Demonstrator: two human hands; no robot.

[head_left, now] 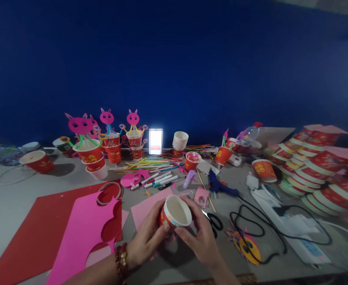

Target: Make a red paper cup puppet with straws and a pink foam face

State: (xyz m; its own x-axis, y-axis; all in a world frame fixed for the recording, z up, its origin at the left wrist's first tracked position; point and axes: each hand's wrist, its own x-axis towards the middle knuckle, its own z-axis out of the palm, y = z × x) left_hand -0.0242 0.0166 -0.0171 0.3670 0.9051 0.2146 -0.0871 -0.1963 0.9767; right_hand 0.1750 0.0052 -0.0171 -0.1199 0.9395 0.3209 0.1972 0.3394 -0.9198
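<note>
Landmark: the held cup, a red-patterned paper cup with a white interior, gripped in both hands near the front of the grey surface. Far left of it, a red cup leaned over. Left of it, a large red sheet lay under a bright pink sheet with round bites cut from its edge. Beyond it to the left stood cups topped with pink animal faces. The left hand, beaded bracelets at its wrist, was closed round the held cup's left side, the thumb low on its wall. Just behind the held cup lay a pale pink sheet; past that, capped markers. The right hand clasped the cup's right side, its mouth tilted toward the camera. Black-handled scissors lay just right of that hand. Behind and right of the held cup: a blue glue gun. Far right: stacked red cups, somewhat blurred.
</note>
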